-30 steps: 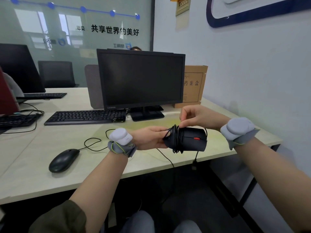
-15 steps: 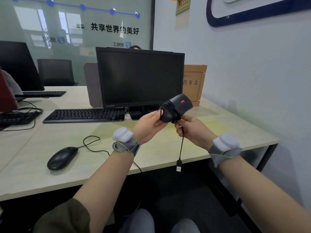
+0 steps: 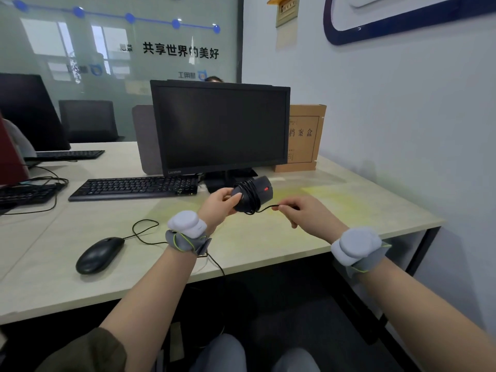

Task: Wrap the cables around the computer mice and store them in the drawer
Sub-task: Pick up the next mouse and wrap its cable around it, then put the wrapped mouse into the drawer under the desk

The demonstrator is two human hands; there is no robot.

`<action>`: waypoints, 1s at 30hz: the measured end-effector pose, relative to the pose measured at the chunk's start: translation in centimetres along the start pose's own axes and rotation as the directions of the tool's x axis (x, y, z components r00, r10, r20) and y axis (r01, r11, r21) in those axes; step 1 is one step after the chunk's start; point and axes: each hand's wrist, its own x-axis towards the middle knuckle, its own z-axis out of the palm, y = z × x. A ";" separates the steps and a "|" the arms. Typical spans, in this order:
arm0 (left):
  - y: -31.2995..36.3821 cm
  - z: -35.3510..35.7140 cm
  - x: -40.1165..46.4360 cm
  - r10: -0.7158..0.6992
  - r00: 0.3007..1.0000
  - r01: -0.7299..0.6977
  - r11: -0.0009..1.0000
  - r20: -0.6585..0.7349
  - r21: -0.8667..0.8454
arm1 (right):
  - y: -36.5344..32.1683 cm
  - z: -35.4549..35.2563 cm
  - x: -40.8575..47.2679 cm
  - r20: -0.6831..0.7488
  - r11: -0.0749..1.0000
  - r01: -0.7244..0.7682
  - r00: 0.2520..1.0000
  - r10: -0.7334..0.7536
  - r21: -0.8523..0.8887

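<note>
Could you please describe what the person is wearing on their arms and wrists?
Each wrist carries a rounded, light grey device on a darker grey strap edged in yellow-green: the left wristband and the right wristband. The forearms are bare, and a dark olive sleeve covers the upper left arm. The hands wear no gloves.

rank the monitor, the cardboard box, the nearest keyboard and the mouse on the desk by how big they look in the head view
1. monitor
2. keyboard
3. cardboard box, partly hidden behind the monitor, so its place against the keyboard is unsure
4. mouse on the desk, though nearest the camera
</note>
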 end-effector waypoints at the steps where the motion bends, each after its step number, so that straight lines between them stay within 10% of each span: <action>1: -0.2 -0.2 -0.2 -0.010 0.999 0.008 0.999 0.040 0.054 | 0.0 0.0 -0.2 -0.021 0.999 0.027 0.999 -0.028 -0.040; 7: -0.9 -2.7 -1.9 -0.168 0.914 0.071 0.963 0.369 0.261 | -0.7 0.4 -0.4 -0.050 0.975 0.179 0.981 -0.187 -0.131; 12: -1.2 -5.6 -4.3 -0.182 0.819 0.144 0.983 0.545 0.112 | -2.6 2.2 -0.1 0.068 0.960 0.280 0.958 -0.279 -0.006; 20: -2.5 -11.7 -8.6 -0.224 0.844 0.301 0.950 0.487 -0.085 | -6.6 8.2 -0.3 0.156 0.960 0.274 0.948 -0.279 0.052; 30: -5.7 -19.5 -14.3 -0.443 0.855 0.483 0.870 0.272 -0.103 | -11.4 18.1 -0.5 0.466 0.826 -0.207 0.882 -0.075 0.525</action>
